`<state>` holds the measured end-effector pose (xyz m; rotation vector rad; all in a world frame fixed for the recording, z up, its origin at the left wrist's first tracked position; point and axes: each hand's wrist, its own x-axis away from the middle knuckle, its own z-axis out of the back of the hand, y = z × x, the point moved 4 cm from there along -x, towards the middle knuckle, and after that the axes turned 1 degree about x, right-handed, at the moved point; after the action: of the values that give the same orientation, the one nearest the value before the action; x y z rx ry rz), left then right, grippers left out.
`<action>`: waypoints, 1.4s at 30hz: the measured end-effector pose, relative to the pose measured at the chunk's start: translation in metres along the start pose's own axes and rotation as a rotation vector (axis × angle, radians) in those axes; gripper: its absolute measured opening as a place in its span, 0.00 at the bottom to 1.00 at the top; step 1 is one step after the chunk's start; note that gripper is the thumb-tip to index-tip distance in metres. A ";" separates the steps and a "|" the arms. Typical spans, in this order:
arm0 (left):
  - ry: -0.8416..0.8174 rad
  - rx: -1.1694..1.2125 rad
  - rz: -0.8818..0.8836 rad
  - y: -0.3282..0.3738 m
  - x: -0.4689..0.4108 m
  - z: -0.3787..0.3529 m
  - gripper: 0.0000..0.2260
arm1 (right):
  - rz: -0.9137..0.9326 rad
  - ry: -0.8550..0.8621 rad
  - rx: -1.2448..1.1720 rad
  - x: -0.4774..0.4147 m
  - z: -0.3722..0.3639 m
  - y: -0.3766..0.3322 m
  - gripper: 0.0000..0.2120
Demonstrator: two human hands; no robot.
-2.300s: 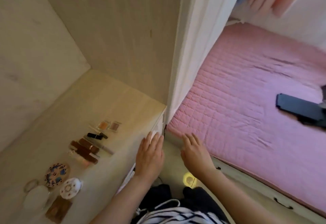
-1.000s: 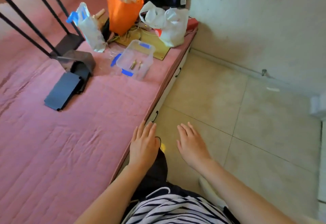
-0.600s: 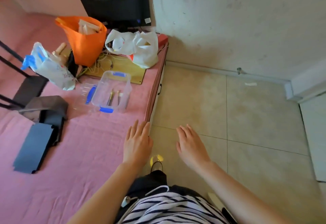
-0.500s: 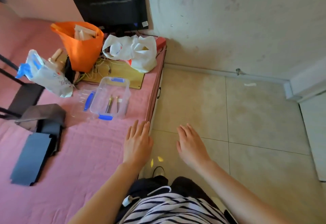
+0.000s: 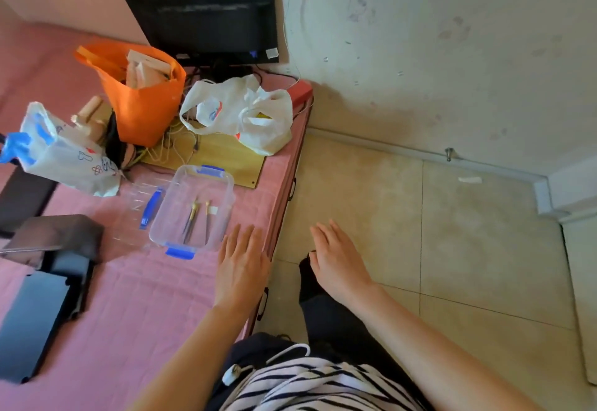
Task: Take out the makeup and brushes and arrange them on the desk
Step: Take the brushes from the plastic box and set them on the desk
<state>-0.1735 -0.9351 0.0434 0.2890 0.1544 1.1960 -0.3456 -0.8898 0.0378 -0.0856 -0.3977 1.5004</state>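
Head view: left grip (image 5: 240,265) hovers over the pink bed (image 5: 129,313) edge and right grip (image 5: 339,265) over the tiled floor (image 5: 484,249), both with fingers spread and holding nothing. At ten o'clock from the left grip, a clear box (image 5: 230,194) on the bed holds thin brushes (image 5: 193,218).

I have turned away from the counter, so it and the makeup laid out on it have dropped out of sight. The pink bed (image 5: 129,313) has come into view instead, along with the clear plastic box (image 5: 227,184) and the thin brushes (image 5: 193,220) inside it. My left hand (image 5: 242,268), fingers straight, has drawn up to just short of the box. My right hand (image 5: 339,265) has come along too, farther from the box and over the floor (image 5: 452,249).
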 end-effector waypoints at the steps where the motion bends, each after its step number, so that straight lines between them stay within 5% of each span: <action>1: 0.010 -0.004 0.020 0.000 -0.010 -0.001 0.18 | 0.022 -0.008 0.005 -0.014 0.003 0.004 0.25; 21: -0.004 0.035 0.642 -0.023 -0.117 -0.006 0.21 | 0.753 -0.297 0.327 -0.235 0.026 -0.012 0.25; 42: -0.099 0.162 0.816 -0.219 -0.092 -0.091 0.18 | 0.838 -0.538 0.418 -0.337 -0.132 -0.137 0.22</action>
<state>-0.0360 -1.0816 -0.1129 0.5846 0.0424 1.9759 -0.1809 -1.2064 -0.1130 0.5578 -0.4934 2.4136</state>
